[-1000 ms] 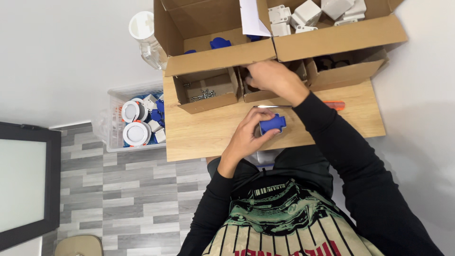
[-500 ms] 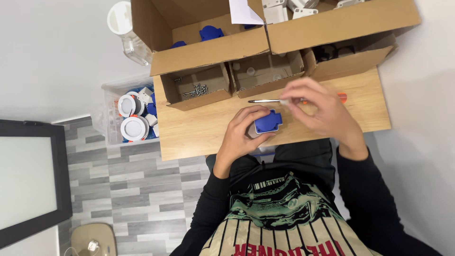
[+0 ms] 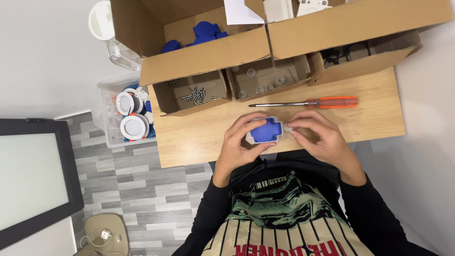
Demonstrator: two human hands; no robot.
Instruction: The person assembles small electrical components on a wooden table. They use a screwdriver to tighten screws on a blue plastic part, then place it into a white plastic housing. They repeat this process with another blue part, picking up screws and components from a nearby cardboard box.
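Left hand (image 3: 241, 142): holds the blue part (image 3: 265, 130).
Right hand (image 3: 318, 135): pinches a tiny white bit (image 3: 287, 127) beside it.
Screwdriver (image 3: 308, 102): lies on the table (image 3: 199, 137).

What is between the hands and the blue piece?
Nothing visible. The left hand already wraps the blue piece, fingers touching it. The right hand presses a small pale part against its side. The screwdriver lies apart, farther up the wooden table.

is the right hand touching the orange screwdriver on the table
Apart. The head view shows bare wood between the right hand and the orange screwdriver, which lies beyond the fingers. The hand is at the blue part instead.
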